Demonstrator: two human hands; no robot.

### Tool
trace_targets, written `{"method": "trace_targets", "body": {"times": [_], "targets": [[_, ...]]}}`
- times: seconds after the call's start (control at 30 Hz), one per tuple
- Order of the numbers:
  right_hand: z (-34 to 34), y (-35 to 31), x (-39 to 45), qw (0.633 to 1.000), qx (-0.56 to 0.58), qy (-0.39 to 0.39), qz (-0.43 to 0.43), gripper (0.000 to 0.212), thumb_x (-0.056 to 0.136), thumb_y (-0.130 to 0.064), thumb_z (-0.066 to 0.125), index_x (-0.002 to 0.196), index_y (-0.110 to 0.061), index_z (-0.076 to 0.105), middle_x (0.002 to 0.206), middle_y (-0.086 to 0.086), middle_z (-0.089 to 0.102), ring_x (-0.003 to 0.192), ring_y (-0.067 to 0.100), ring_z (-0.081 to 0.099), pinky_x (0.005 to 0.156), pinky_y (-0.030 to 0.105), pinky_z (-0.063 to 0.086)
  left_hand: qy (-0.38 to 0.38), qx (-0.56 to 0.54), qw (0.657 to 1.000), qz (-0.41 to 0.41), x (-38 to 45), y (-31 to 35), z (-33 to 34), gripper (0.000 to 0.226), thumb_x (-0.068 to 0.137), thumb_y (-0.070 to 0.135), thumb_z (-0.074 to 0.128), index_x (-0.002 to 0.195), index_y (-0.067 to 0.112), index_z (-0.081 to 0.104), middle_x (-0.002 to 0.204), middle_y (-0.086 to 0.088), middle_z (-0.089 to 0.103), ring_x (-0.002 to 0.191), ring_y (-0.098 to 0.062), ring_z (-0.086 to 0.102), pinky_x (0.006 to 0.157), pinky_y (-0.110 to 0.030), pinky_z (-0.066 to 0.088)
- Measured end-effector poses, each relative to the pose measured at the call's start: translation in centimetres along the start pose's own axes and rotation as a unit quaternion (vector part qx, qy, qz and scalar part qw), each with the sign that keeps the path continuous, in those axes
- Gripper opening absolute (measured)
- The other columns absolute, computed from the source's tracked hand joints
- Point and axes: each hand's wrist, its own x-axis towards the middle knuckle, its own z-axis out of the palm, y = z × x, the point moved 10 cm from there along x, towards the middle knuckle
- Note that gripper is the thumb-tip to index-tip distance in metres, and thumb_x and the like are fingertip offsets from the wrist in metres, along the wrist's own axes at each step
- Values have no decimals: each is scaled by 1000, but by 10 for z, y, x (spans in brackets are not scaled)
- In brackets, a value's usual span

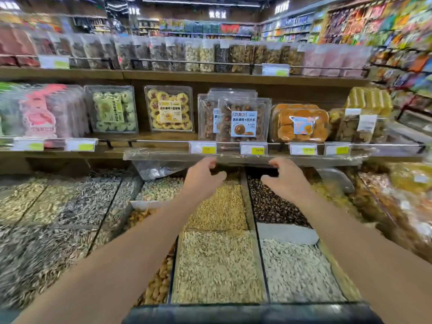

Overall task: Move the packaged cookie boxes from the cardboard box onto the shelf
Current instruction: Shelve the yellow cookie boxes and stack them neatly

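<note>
Both your bare forearms reach straight forward, side by side and roughly level. Your left hand [203, 177] is held back-up, fingers loosely curled and thumb pointing inward, its grip empty. Your right hand [284, 180] mirrors it close by, fingers curled at the tips, thumb inward, also holding nothing.

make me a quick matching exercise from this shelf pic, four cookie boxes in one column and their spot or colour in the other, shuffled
Things
1. green cookie box
2. yellow jam cookie box
3. chocolate cookie box
4. orange cookie box

Descriptions
A. blue label, directly above the two hands
B. right of the chocolate one, rounded corners
C. pale green rings, next to the pink packs
D. red centres, white and yellow label

Pairs: 1-C, 2-D, 3-A, 4-B

The left hand and right hand hold nothing.
</note>
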Motion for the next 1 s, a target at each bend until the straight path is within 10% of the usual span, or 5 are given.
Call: {"method": "trace_targets", "body": {"times": [0.17, 0.3, 0.43, 1.0], "targets": [[11, 17, -116, 997, -48, -40, 35, 57, 93, -31, 64, 145, -16, 44, 142, 6, 47, 104, 23, 60, 74, 24, 44, -50, 51, 997, -5, -100, -10, 31, 55, 94, 42, 59, 146, 28, 45, 141, 9, 54, 84, -9, 61, 71, -29, 55], [12, 45, -198, 992, -92, -75, 40, 57, 93, -33, 64, 143, -15, 44, 144, 8, 44, 125, 26, 50, 98, 35, 42, -92, 58, 994, 12, -171, -4, 59, 55, 94, 42, 61, 143, 26, 46, 137, 8, 55, 79, -8, 58, 65, -27, 52], [2, 88, -279, 985, -129, -102, 54, 57, 93, -34, 62, 144, -18, 43, 151, 6, 40, 136, 25, 43, 106, 35, 39, -143, 61, 987, 48, -245, 10, 102, 57, 92, 38, 61, 145, 23, 45, 140, 2, 55, 120, -21, 55, 100, -38, 47], [-122, 385, -648, 960, -105, -114, 234, 47, 84, -24, 68, 130, -18, 56, 125, 2, 54, 114, 23, 55, 88, 28, 43, -310, 43, 949, 32, -603, 126, 393, 50, 92, 31, 63, 139, 21, 52, 132, -2, 61, 117, -22, 59, 93, -31, 47]]}}
